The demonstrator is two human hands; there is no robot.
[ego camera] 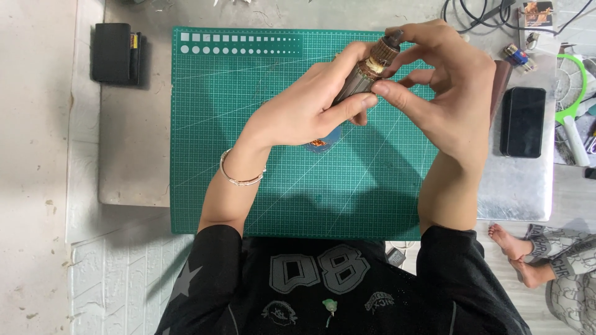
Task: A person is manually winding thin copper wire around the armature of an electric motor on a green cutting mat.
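Above the green cutting mat (248,155), both hands hold 1 small motor armature (367,68) in the air, near the far edge of the mat. It is a dark cylinder with a copper-coloured ring near its top end and a short shaft at the tip, and it tilts so that the tip points away from the person and to the right. The left hand (310,105) closes around the lower part of the body, with the thumb pressed along the side. The right hand (447,87) is curled at the upper part; its index finger bends over the tip and its thumb touches the body just beside the left thumb. Both hands are shut on this 1 piece.

Under the hands, a small blue object with copper wire (320,144) lies on the mat, mostly hidden. The left wrist carries a silver bracelet (239,177).

On the tabletop (133,155), a black case (115,54) stands well left of the mat; I cannot tell what is in it. To the right, a black phone (523,121) lies flat, with a lighter (516,56) and cables (478,12) behind it. A bare foot (509,242) of another person shows at the lower right.
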